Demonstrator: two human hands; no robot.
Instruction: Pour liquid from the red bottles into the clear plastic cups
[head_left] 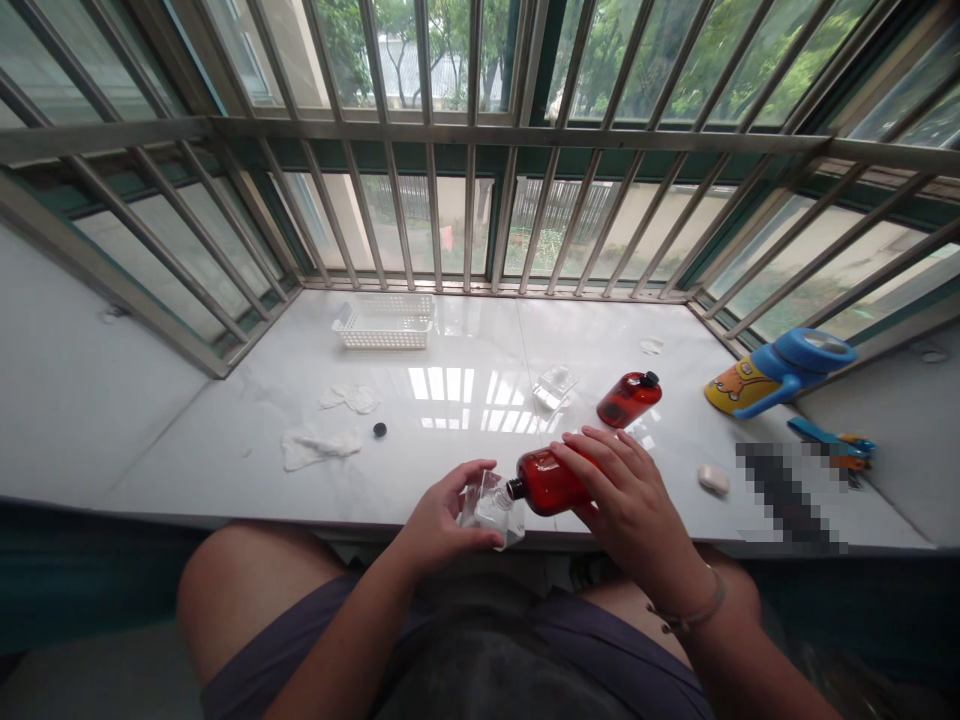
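My left hand (444,515) is closed around a small clear plastic container (491,508) at the sill's front edge. In my right hand (626,495) is a red-brown bottle (553,480), tipped on its side with its dark neck pointing left. The uncapped neck touches or nearly touches the mouth of the clear container; whether liquid flows cannot be made out. Just behind my right hand lies a second red-brown bottle (628,400) with a black cap on. A round black cap (379,430) rests on the white sill to the left.
On the white sill (480,330) are a white basket (385,335), crumpled tissues (321,448), clear plastic packaging (555,386), a white oval object (713,480), a blue and yellow flask (776,375) and blue-orange items (844,443). Metal bars (517,135) stand behind.
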